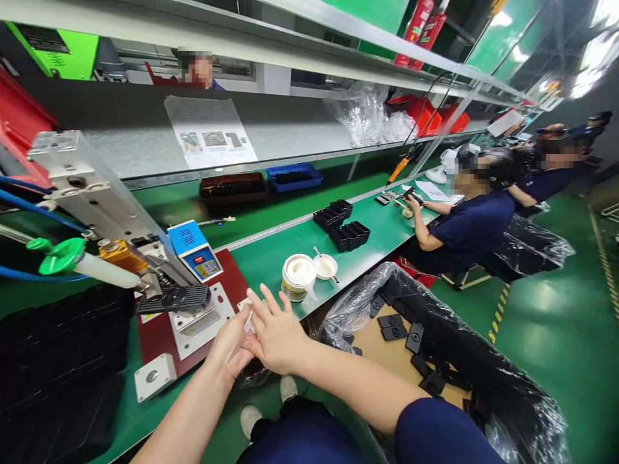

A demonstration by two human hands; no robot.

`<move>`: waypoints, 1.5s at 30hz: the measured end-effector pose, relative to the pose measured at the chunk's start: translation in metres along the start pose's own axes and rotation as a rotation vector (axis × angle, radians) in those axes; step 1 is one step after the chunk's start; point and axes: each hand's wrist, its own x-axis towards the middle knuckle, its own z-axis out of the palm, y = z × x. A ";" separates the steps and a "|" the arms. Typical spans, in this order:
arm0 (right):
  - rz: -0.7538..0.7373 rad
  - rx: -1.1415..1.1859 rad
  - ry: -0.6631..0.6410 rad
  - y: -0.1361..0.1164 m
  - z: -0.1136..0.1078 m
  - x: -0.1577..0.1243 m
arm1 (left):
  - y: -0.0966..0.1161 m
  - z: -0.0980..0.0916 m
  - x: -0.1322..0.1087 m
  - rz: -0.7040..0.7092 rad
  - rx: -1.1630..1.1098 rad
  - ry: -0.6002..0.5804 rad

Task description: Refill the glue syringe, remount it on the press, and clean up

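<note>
a: where are the hands?

b: both sit at the near edge of the green desk (271,258), pressed against each other. the right hand (275,335) lies flat with fingers spread, its palm over the left hand (232,351). neither is clamped on anything solid that i can make out; a small white scrap (249,320) shows between them, touching both, too small to tell what it is.

a: which way does it point?

b: its long axis runs roughly up and away from the body, towards the white tub (298,277). the left hand's fingers seem to pinch it, though the right hand hides most of that.

a: and what's closest?

b: the white tub stands just beyond the fingertips, with a small white dish (325,265) and a stick beside it. the right hand is nearer to both. to the left, on a dark red base plate (155,338), a black round-holed part (175,298) sits under a press fixture (91,187), with a syringe-like dispenser (104,269) aimed at it.

a: anything in the way?

b: nothing between the hands and the tub. a blue control box (194,250) stands behind the fixture. to the right, below the desk edge, a plastic-lined box (435,361) holds flat black parts. stacks of black trays (343,227) sit farther along the desk, where another person (464,222) works, well apart.
</note>
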 end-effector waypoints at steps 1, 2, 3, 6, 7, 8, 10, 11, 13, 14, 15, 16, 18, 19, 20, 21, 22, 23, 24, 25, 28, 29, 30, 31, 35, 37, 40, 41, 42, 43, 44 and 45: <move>-0.036 0.004 -0.007 0.003 -0.003 -0.007 | -0.006 -0.001 0.003 -0.025 -0.009 0.005; -0.063 0.023 -0.002 0.006 -0.005 -0.013 | -0.010 -0.002 0.005 -0.025 -0.022 0.011; -0.068 0.054 0.020 0.009 -0.006 -0.017 | -0.015 -0.003 0.006 0.001 -0.041 0.025; 0.051 0.159 0.115 0.018 -0.001 -0.022 | -0.026 -0.003 0.002 0.091 -0.111 0.009; 0.112 0.179 0.132 0.021 0.003 -0.020 | -0.030 -0.001 -0.002 0.091 -0.130 -0.043; 0.159 0.187 0.131 0.023 0.008 -0.017 | -0.034 0.001 -0.006 0.087 -0.144 -0.099; 0.210 0.181 0.107 0.026 0.018 -0.011 | -0.041 0.005 -0.015 0.111 -0.159 -0.167; 0.227 0.172 0.099 0.026 0.021 -0.008 | -0.044 0.007 -0.019 0.153 -0.163 -0.159; 0.244 0.151 0.093 0.025 0.024 -0.003 | -0.048 0.009 -0.026 0.241 -0.149 -0.099; 0.239 0.141 0.089 0.024 0.023 -0.002 | -0.048 0.009 -0.029 0.260 -0.129 -0.074; 0.224 0.134 0.078 0.022 0.021 -0.002 | -0.047 0.009 -0.031 0.258 -0.103 -0.049; 0.199 0.130 0.062 0.020 0.018 -0.004 | -0.044 0.009 -0.033 0.247 -0.076 -0.017; 0.143 0.131 0.029 0.013 0.012 -0.011 | -0.037 0.008 -0.036 0.228 -0.018 0.056; 0.125 0.139 0.016 0.009 0.010 -0.016 | -0.033 0.008 -0.037 0.227 0.008 0.083; 0.124 0.153 0.008 0.004 0.007 -0.021 | -0.028 0.008 -0.037 0.218 0.034 0.089; 0.137 0.176 0.002 -0.002 0.006 -0.027 | -0.024 0.008 -0.036 0.193 0.059 0.069; 0.159 0.211 -0.003 -0.009 0.005 -0.033 | -0.020 0.007 -0.035 0.148 0.080 0.029; 0.185 0.259 -0.010 -0.016 0.004 -0.039 | -0.018 0.006 -0.033 0.098 0.093 -0.024; 0.211 0.319 -0.017 -0.023 0.005 -0.043 | -0.016 0.005 -0.031 0.066 0.089 -0.077; 0.241 0.390 -0.023 -0.030 0.007 -0.046 | -0.017 0.003 -0.029 0.060 0.064 -0.118; 0.365 0.617 -0.020 -0.041 0.019 -0.044 | -0.029 -0.004 -0.029 0.128 -0.068 -0.156; 0.427 0.676 -0.004 -0.040 0.024 -0.041 | -0.036 -0.008 -0.032 0.133 -0.096 -0.174; 0.492 0.715 0.019 -0.036 0.029 -0.038 | -0.042 -0.013 -0.036 0.121 -0.108 -0.205; 0.552 0.730 0.050 -0.031 0.033 -0.035 | -0.048 -0.019 -0.041 0.101 -0.102 -0.258; 0.655 0.634 0.207 -0.013 0.038 -0.029 | -0.059 -0.051 -0.052 0.038 0.033 -0.540; 0.632 0.602 0.230 -0.015 0.037 -0.028 | -0.056 -0.065 -0.051 0.041 0.139 -0.554; 0.517 0.517 0.188 -0.031 0.035 -0.031 | -0.053 -0.075 -0.046 0.123 0.200 -0.455; 0.475 0.450 0.179 -0.037 0.035 -0.033 | -0.053 -0.077 -0.044 0.144 0.196 -0.426; 0.440 0.366 0.174 -0.044 0.036 -0.035 | -0.054 -0.077 -0.042 0.153 0.191 -0.399; 0.406 0.277 0.168 -0.049 0.037 -0.037 | -0.054 -0.078 -0.040 0.158 0.190 -0.366; 0.369 0.197 0.156 -0.054 0.039 -0.039 | -0.054 -0.079 -0.037 0.166 0.194 -0.321; 0.330 0.132 0.140 -0.059 0.040 -0.042 | -0.054 -0.080 -0.035 0.179 0.199 -0.270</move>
